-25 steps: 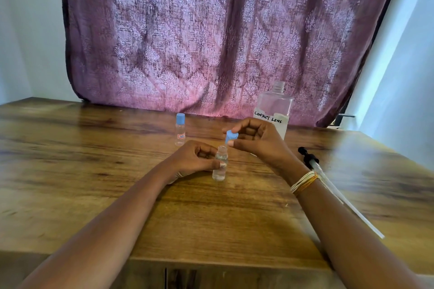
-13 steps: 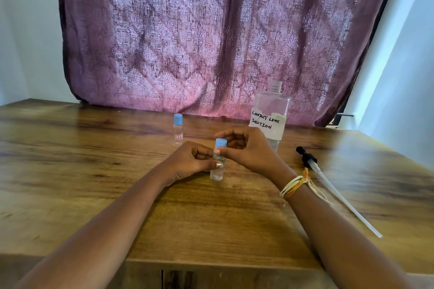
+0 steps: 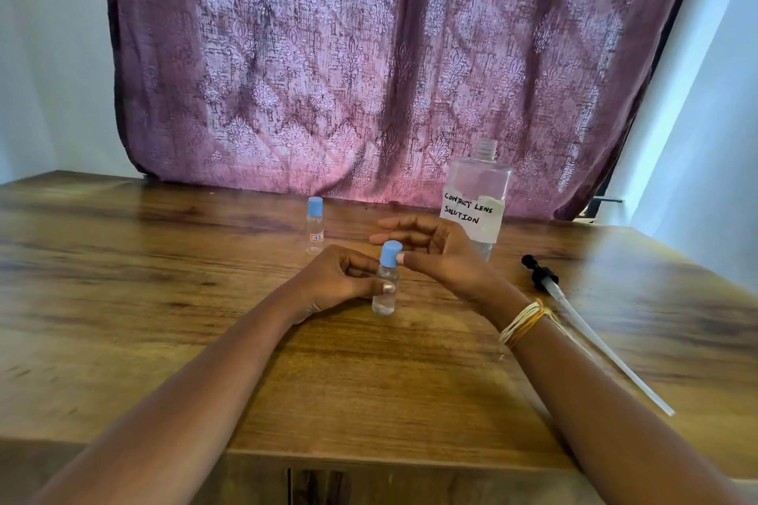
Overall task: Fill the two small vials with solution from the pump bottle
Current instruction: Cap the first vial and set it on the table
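A small clear plastic vial (image 3: 384, 291) stands at the centre of the wooden counter (image 3: 164, 320), its blue cap (image 3: 390, 253) now on; a second ago it was off. The left hand (image 3: 336, 279) grip pinches the vial. The right hand (image 3: 439, 250), at 3 o'clock, has let go, fingers spread. At 11 o'clock stands a second capped clear vial (image 3: 314, 226); both look finished.

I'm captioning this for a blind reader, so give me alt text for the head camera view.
On a wooden table, the left hand holds a small blue-capped vial upright while the open right hand is at its cap. A second capped vial stands behind; an uncapped bottle labelled contact lens solution and its removed pump sit to the right.
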`<control>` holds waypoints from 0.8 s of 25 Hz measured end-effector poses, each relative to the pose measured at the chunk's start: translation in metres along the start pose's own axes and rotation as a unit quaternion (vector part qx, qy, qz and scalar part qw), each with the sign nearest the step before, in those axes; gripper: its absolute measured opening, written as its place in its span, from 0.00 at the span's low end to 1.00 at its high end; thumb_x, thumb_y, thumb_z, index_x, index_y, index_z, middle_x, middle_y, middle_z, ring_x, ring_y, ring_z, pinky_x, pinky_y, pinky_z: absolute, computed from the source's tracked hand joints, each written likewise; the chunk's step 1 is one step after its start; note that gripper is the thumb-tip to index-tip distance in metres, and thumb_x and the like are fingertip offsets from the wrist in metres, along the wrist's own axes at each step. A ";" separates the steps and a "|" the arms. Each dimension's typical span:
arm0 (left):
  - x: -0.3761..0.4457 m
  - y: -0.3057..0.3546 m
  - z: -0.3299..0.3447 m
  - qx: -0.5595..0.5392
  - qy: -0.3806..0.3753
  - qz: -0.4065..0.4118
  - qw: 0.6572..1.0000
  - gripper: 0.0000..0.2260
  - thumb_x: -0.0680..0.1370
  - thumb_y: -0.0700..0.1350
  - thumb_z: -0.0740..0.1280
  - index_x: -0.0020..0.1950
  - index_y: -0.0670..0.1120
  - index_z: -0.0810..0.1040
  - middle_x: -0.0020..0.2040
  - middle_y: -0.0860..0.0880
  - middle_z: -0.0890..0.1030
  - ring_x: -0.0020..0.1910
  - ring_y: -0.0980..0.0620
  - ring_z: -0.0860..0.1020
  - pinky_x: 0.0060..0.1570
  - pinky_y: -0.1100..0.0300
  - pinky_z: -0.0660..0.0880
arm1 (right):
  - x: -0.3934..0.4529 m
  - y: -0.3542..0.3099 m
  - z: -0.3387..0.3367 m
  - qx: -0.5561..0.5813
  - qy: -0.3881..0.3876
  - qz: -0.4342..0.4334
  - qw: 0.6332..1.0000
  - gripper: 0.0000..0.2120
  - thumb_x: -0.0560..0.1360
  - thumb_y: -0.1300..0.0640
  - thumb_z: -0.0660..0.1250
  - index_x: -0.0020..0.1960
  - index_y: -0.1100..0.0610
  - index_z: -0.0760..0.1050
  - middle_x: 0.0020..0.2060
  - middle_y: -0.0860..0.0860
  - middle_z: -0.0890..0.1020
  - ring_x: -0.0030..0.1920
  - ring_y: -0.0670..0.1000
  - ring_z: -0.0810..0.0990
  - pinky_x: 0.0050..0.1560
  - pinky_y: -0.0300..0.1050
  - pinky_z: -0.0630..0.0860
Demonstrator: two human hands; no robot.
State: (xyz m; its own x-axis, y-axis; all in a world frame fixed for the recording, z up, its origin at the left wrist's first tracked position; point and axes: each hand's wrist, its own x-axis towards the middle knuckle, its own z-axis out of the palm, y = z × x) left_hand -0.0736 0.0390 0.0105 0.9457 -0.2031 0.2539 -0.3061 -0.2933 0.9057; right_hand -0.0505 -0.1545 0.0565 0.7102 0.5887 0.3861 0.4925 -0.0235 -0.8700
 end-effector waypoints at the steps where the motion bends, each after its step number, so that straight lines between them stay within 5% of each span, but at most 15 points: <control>1: -0.001 0.001 0.000 0.000 0.001 0.000 1.000 0.08 0.71 0.42 0.76 0.45 0.55 0.87 0.47 0.48 0.88 0.47 0.55 0.84 0.53 0.59 0.77 | 0.000 0.001 0.002 -0.026 0.024 0.000 0.999 0.18 0.72 0.74 0.68 0.60 0.64 0.76 0.52 0.59 0.83 0.52 0.52 0.82 0.55 0.43 0.79; 5: -0.002 0.003 0.001 0.003 0.005 0.009 1.000 0.08 0.71 0.41 0.76 0.43 0.55 0.87 0.44 0.49 0.88 0.43 0.59 0.82 0.46 0.64 0.75 | 0.000 0.003 0.012 -0.082 0.088 0.014 0.993 0.20 0.66 0.66 0.78 0.56 0.61 0.77 0.41 0.53 0.81 0.39 0.45 0.79 0.42 0.37 0.78; 9: -0.001 0.003 0.001 0.007 0.006 -0.005 1.000 0.07 0.71 0.43 0.76 0.47 0.53 0.87 0.47 0.48 0.88 0.47 0.54 0.84 0.54 0.58 0.77 | -0.001 -0.002 0.003 0.016 0.015 0.018 1.000 0.26 0.73 0.74 0.67 0.69 0.63 0.67 0.58 0.64 0.81 0.57 0.55 0.81 0.59 0.49 0.77; 12: -0.001 0.003 0.001 0.004 0.004 -0.009 1.000 0.07 0.71 0.44 0.76 0.47 0.53 0.87 0.48 0.48 0.88 0.49 0.52 0.84 0.56 0.55 0.77 | -0.002 -0.004 0.000 0.001 0.023 0.011 1.000 0.22 0.72 0.75 0.67 0.65 0.66 0.71 0.54 0.65 0.82 0.53 0.55 0.82 0.57 0.49 0.79; 15: -0.002 0.003 0.001 0.002 -0.003 0.001 1.000 0.08 0.71 0.42 0.76 0.44 0.57 0.87 0.45 0.51 0.88 0.44 0.59 0.84 0.47 0.65 0.76 | -0.001 0.000 0.007 -0.028 0.080 0.024 0.996 0.20 0.67 0.70 0.75 0.57 0.63 0.76 0.44 0.62 0.81 0.45 0.55 0.79 0.50 0.47 0.77; 17: -0.002 0.003 0.001 0.004 -0.005 0.006 1.000 0.09 0.71 0.42 0.76 0.43 0.58 0.87 0.43 0.53 0.88 0.42 0.62 0.83 0.43 0.69 0.75 | 0.000 0.003 0.008 -0.017 0.077 0.037 0.996 0.23 0.68 0.69 0.75 0.61 0.62 0.74 0.47 0.64 0.81 0.48 0.57 0.80 0.54 0.50 0.78; 20: -0.002 0.002 0.000 0.007 -0.002 0.000 1.000 0.07 0.71 0.44 0.76 0.47 0.54 0.87 0.47 0.49 0.88 0.48 0.55 0.84 0.53 0.60 0.78 | 0.000 0.004 0.001 0.019 0.022 0.034 0.999 0.25 0.73 0.74 0.66 0.68 0.63 0.69 0.57 0.67 0.81 0.59 0.61 0.80 0.62 0.55 0.76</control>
State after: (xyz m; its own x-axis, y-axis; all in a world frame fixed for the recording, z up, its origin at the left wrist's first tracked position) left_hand -0.0756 0.0387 0.0117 0.9451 -0.2063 0.2536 -0.3085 -0.3056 0.9008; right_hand -0.0489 -0.1535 0.0530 0.7634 0.5507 0.3376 0.4228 -0.0308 -0.9057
